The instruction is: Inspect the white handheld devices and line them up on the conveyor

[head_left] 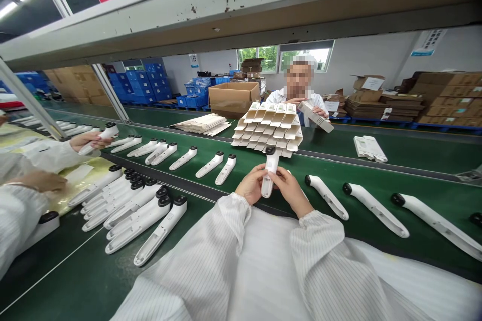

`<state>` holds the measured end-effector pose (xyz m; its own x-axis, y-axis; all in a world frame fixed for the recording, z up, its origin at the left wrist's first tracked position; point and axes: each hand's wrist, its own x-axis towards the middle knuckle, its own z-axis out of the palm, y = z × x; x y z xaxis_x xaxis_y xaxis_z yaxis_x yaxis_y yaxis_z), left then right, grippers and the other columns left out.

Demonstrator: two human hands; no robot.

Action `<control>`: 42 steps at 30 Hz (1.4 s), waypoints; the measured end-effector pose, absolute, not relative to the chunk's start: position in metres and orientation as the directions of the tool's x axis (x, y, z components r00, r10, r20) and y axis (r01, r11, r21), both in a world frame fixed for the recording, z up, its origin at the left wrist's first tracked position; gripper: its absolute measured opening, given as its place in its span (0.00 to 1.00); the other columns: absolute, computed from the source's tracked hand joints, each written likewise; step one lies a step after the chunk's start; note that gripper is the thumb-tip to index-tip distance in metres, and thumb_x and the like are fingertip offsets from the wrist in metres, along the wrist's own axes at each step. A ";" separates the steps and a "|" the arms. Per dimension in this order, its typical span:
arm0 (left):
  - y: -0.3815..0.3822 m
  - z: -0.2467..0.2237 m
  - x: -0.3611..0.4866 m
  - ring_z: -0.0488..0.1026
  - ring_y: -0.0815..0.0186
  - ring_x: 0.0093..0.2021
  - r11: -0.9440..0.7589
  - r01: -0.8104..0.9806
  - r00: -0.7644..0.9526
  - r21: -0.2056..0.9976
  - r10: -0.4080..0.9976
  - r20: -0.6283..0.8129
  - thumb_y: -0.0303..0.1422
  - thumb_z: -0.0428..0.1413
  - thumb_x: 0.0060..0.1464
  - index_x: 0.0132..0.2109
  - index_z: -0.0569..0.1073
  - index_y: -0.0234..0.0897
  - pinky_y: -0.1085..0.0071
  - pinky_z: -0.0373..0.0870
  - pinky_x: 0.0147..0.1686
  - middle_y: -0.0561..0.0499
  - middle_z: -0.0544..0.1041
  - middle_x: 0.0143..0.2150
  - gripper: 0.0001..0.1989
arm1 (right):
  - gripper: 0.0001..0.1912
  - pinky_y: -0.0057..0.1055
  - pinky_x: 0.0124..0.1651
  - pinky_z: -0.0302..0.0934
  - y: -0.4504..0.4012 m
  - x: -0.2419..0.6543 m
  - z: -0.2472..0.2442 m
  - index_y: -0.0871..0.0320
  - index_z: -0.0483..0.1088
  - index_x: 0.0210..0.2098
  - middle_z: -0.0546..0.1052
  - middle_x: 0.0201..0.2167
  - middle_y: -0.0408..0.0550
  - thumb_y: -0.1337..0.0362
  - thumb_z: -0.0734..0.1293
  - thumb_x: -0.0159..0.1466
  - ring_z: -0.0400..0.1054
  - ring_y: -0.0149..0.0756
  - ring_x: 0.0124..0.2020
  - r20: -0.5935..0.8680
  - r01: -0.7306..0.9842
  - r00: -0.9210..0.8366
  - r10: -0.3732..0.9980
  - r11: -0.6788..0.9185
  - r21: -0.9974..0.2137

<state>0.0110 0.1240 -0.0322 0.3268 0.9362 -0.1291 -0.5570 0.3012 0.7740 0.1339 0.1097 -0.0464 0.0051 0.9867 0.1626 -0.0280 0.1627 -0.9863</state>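
Between both hands, upright in front of my chest, is a white handheld device (269,165) with a black head, shaped like an infrared thermometer. My left hand (250,184) grips its left side, fingers closed round the body. On the other side, my right hand (290,188) has its thumb and fingers pressed to the casing. Similar devices lie on the green belt: one (226,169) to the left of my hands and one (327,196) to the right. Just behind the held device rises a stack of open white boxes (268,129).
Several more devices (124,205) lie close together at left, beside a co-worker's hands (88,141). Across the belt a person (295,93) holds a white box (315,116). Flattened cartons (201,124) lie behind the belt. A metal shelf (226,10) crosses overhead.
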 end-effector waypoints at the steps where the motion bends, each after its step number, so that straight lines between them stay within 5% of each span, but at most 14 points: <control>1: 0.125 -0.033 0.011 0.70 0.68 0.32 0.280 -0.548 0.318 0.788 0.941 -0.113 0.27 0.59 0.43 0.38 0.70 0.36 0.73 0.67 0.30 0.51 0.73 0.31 0.12 | 0.22 0.33 0.37 0.64 0.108 0.133 -0.045 0.54 0.69 0.41 0.74 0.37 0.46 0.49 0.68 0.51 0.69 0.38 0.37 0.134 -0.084 -0.007 0.991 0.133 -0.988; 5: 0.134 -0.034 0.003 0.69 0.68 0.31 0.197 -0.391 0.185 0.899 0.974 -0.133 0.30 0.57 0.46 0.37 0.70 0.37 0.73 0.65 0.31 0.52 0.72 0.31 0.08 | 0.21 0.31 0.35 0.63 0.102 0.135 -0.038 0.56 0.70 0.36 0.74 0.35 0.45 0.48 0.69 0.50 0.67 0.37 0.37 0.062 -0.206 -0.038 0.997 0.053 -0.977; 8: 0.144 -0.033 -0.017 0.70 0.63 0.39 -0.022 0.043 -0.040 0.999 0.999 0.024 0.30 0.54 0.50 0.39 0.71 0.38 0.69 0.65 0.38 0.48 0.73 0.36 0.08 | 0.18 0.29 0.33 0.62 0.100 0.138 -0.036 0.55 0.69 0.32 0.73 0.31 0.43 0.47 0.68 0.52 0.66 0.35 0.35 0.024 -0.226 -0.035 0.999 0.016 -0.974; 11: 0.152 -0.035 -0.041 0.63 0.51 0.54 -0.088 0.620 -0.171 0.780 0.954 0.244 0.26 0.56 0.47 0.45 0.70 0.38 0.58 0.59 0.50 0.41 0.71 0.48 0.16 | 0.16 0.29 0.32 0.62 0.101 0.139 -0.037 0.54 0.69 0.31 0.73 0.30 0.43 0.48 0.67 0.54 0.66 0.35 0.34 -0.003 -0.215 -0.042 0.999 -0.012 -0.976; 14: 0.157 -0.041 -0.054 0.59 0.45 0.58 0.040 0.809 -0.163 0.586 0.974 0.159 0.22 0.56 0.43 0.48 0.69 0.36 0.52 0.55 0.53 0.36 0.68 0.53 0.22 | 0.16 0.31 0.33 0.63 0.102 0.139 -0.039 0.54 0.69 0.32 0.76 0.34 0.46 0.48 0.65 0.55 0.69 0.36 0.34 -0.031 -0.219 -0.063 0.998 -0.044 -0.975; 17: 0.160 -0.043 -0.053 0.64 0.50 0.55 0.073 0.660 -0.148 0.747 0.988 0.034 0.21 0.55 0.42 0.48 0.69 0.35 0.60 0.60 0.49 0.38 0.71 0.49 0.22 | 0.16 0.33 0.34 0.64 0.105 0.138 -0.041 0.55 0.69 0.34 0.77 0.35 0.47 0.49 0.63 0.58 0.71 0.36 0.31 -0.062 -0.231 -0.065 0.996 -0.075 -0.970; 20: 0.159 -0.039 -0.044 0.71 0.58 0.44 0.186 0.114 -0.076 0.976 0.981 -0.179 0.25 0.52 0.45 0.47 0.69 0.35 0.70 0.65 0.33 0.43 0.74 0.42 0.19 | 0.17 0.33 0.32 0.63 0.110 0.140 -0.046 0.57 0.68 0.33 0.77 0.32 0.49 0.49 0.61 0.59 0.70 0.35 0.26 -0.078 -0.145 0.008 0.997 -0.076 -0.987; 22: 0.154 -0.035 -0.036 0.72 0.63 0.35 0.306 -0.279 0.103 0.910 0.952 -0.288 0.27 0.49 0.47 0.45 0.70 0.33 0.75 0.62 0.23 0.44 0.74 0.38 0.15 | 0.15 0.33 0.33 0.62 0.113 0.144 -0.050 0.57 0.67 0.33 0.77 0.32 0.49 0.51 0.62 0.59 0.70 0.36 0.27 -0.077 0.041 0.078 0.994 -0.080 -0.996; 24: 0.148 -0.031 -0.028 0.71 0.66 0.29 0.394 -0.484 0.260 0.781 0.917 -0.302 0.28 0.47 0.49 0.42 0.70 0.30 0.77 0.57 0.18 0.43 0.74 0.36 0.14 | 0.13 0.34 0.36 0.61 0.115 0.149 -0.053 0.57 0.67 0.36 0.76 0.33 0.50 0.54 0.62 0.59 0.70 0.39 0.31 -0.068 0.332 0.145 0.987 -0.113 -0.937; 27: 0.140 -0.027 -0.018 0.67 0.70 0.23 0.446 -0.527 0.337 0.723 0.891 -0.304 0.32 0.46 0.54 0.41 0.70 0.29 0.78 0.53 0.14 0.44 0.74 0.32 0.13 | 0.15 0.37 0.41 0.60 0.113 0.155 -0.054 0.59 0.67 0.45 0.74 0.39 0.54 0.59 0.60 0.60 0.69 0.45 0.40 -0.021 0.694 0.191 0.981 -0.151 -0.704; 30: 0.134 -0.026 -0.009 0.65 0.72 0.22 0.457 -0.488 0.370 0.744 0.880 -0.298 0.38 0.45 0.58 0.41 0.71 0.30 0.79 0.51 0.13 0.47 0.72 0.29 0.16 | 0.20 0.39 0.47 0.58 0.110 0.155 -0.052 0.60 0.65 0.51 0.70 0.49 0.58 0.65 0.58 0.60 0.64 0.48 0.50 0.119 0.803 0.190 0.975 -0.084 -0.590; 34: 0.128 -0.027 0.003 0.68 0.71 0.26 0.421 -0.484 0.326 0.767 0.900 -0.289 0.35 0.53 0.54 0.39 0.70 0.33 0.79 0.56 0.17 0.50 0.72 0.29 0.09 | 0.18 0.39 0.53 0.56 0.111 0.147 -0.049 0.59 0.68 0.48 0.70 0.48 0.55 0.61 0.60 0.60 0.63 0.44 0.50 0.342 0.647 0.162 0.926 0.162 -0.745; 39: 0.126 -0.030 0.012 0.70 0.70 0.31 0.256 -0.491 0.283 0.833 0.951 -0.126 0.26 0.56 0.46 0.41 0.69 0.36 0.75 0.66 0.30 0.52 0.72 0.30 0.12 | 0.22 0.36 0.42 0.63 0.115 0.138 -0.049 0.56 0.68 0.42 0.74 0.39 0.48 0.50 0.67 0.52 0.68 0.39 0.39 0.156 -0.023 0.026 0.987 0.156 -0.987; 42: 0.132 -0.031 0.003 0.71 0.64 0.38 0.127 -0.203 0.180 0.971 0.979 -0.091 0.30 0.52 0.51 0.41 0.70 0.36 0.68 0.67 0.38 0.49 0.73 0.35 0.08 | 0.22 0.33 0.39 0.63 0.110 0.140 -0.045 0.55 0.68 0.40 0.73 0.37 0.45 0.51 0.70 0.49 0.67 0.37 0.39 0.067 -0.222 -0.062 0.996 0.051 -0.974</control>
